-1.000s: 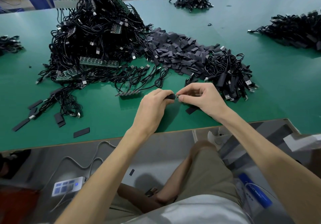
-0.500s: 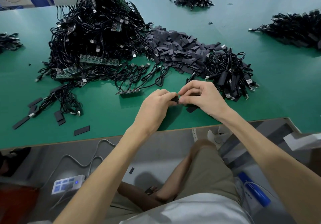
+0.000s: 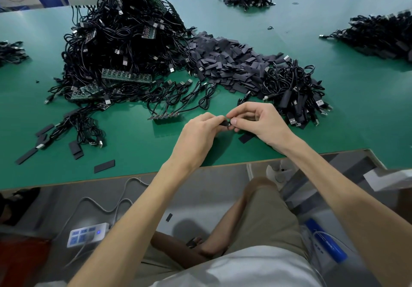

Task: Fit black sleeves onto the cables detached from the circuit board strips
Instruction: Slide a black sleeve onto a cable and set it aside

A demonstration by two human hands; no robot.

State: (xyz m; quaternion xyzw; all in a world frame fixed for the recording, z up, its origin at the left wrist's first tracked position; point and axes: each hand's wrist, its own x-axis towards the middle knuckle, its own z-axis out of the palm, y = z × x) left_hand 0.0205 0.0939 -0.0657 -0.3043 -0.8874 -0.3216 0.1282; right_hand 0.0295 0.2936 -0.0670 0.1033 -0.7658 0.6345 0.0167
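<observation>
Black sleeve [image 3: 224, 123] now shows less between the closer hands [image 3: 196, 137] [image 3: 260, 122].

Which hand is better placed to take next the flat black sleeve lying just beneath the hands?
The right hand, probably: the flat black sleeve lies on the green table just under its palm. The left hand, also pinching the small black cable end, is further away.
</observation>
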